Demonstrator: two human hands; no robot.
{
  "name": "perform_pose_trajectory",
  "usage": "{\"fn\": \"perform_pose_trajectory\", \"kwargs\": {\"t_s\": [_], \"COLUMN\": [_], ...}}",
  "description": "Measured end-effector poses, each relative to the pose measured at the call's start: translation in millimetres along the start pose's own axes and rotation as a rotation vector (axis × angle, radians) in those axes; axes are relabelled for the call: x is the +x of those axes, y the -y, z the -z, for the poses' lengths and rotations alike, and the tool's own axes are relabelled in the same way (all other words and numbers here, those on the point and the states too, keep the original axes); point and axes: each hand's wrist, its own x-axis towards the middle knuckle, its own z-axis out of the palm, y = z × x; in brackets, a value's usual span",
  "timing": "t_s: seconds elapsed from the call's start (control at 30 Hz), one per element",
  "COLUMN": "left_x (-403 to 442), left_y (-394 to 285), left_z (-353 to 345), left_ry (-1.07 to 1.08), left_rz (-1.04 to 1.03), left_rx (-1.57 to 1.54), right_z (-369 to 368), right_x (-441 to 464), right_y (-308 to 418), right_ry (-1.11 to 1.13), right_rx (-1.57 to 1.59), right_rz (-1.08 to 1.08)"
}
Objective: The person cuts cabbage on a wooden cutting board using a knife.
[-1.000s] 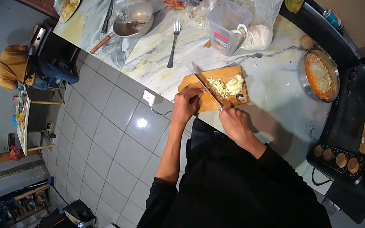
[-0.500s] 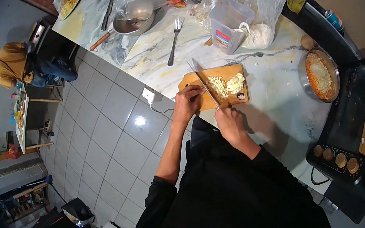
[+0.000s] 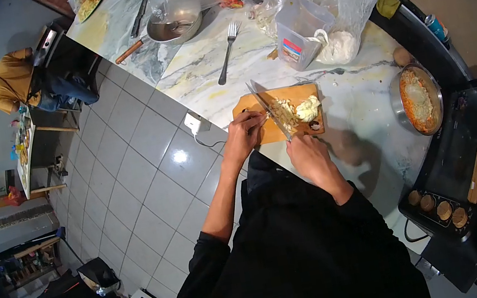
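A wooden cutting board lies at the counter's near edge. My right hand is closed on the handle of a knife, whose blade slants up and left across the board. To the blade's left, my left hand has its fingers pinched at the board's left part, on a small piece too hidden to name. Chopped pale bits lie just right of the blade. Beside them is a pale, whitish-yellow heap, with a small dark-rimmed round piece below it.
A fork, a pan, a second knife and plastic containers stand beyond the board. At right are a metal bowl of grated food and a black griddle. Another person sits far left.
The knife and my right hand have shifted slightly, first left and then back right. My left hand stays nearly in place at the board's left part.
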Motion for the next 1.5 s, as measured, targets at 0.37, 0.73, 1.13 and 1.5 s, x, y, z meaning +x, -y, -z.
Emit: {"fn": "perform_pose_trajectory", "kwargs": {"t_s": [0.37,0.73,1.13,1.5], "left_x": [0.7,5.6,5.0,3.4], "left_y": [-6.9,-9.0,-0.7,-6.9], "left_z": [1.8,6.2,4.2,3.8], "left_ry": [-0.014,0.018,-0.001,-0.059], "left_rz": [0.082,0.075,0.059,0.177], "left_rx": [-0.074,-0.095,-0.101,-0.058], "right_z": [-65.6,-11.1,-63.7,-19.1], "right_x": [0.7,7.0,12.1,13.4], "right_y": [-2.5,3.3,5.9,5.3], "right_ry": [-0.209,-0.011,-0.186,-0.054], "right_rx": [-0.119,0.029,-0.097,-0.035], "right_rz": [-0.072,0.009,-0.104,0.053]}}
